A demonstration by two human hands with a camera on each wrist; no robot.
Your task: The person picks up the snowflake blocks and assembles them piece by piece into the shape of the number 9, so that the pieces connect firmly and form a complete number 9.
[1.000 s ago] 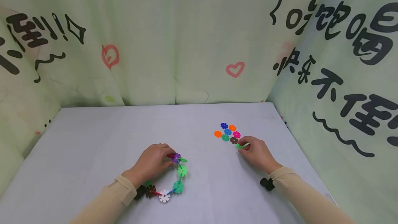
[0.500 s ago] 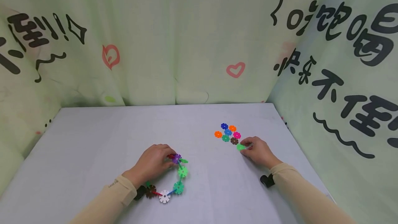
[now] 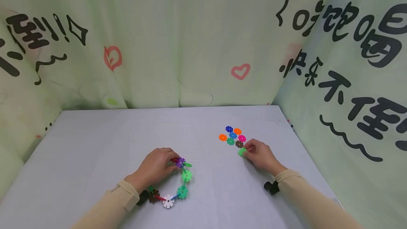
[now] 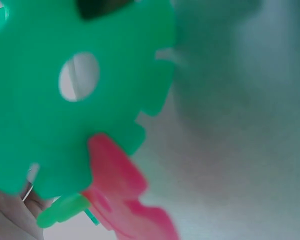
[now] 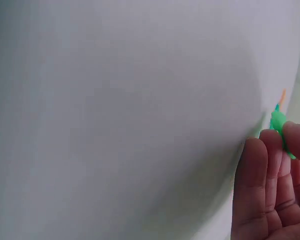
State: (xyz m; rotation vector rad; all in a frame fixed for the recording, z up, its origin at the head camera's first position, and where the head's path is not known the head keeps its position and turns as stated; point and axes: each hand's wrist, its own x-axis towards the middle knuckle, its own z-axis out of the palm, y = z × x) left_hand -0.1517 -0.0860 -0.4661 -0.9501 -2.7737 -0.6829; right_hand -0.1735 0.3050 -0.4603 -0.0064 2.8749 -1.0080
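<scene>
A curved chain of snowflake discs [image 3: 178, 183] lies on the grey table [image 3: 95, 140] near the front. My left hand [image 3: 159, 167] grips its upper end at a purple disc [image 3: 180, 162]. In the left wrist view a big green disc [image 4: 75, 95] and a pink piece [image 4: 122, 200] fill the frame, blurred. My right hand [image 3: 259, 154] pinches a light green disc [image 3: 242, 151] just below a cluster of loose discs [image 3: 233, 135]. The right wrist view shows that green disc [image 5: 278, 124] held at my fingertips [image 5: 270, 150].
Printed green cloth walls close in the table on three sides. A black wrist strap [image 3: 270, 187] sits on my right forearm. The table's far half and left side hold nothing else.
My right hand has shifted slightly left with the light green disc, which now lies flatter by the brown disc. The left hand and chain have stayed in place.
</scene>
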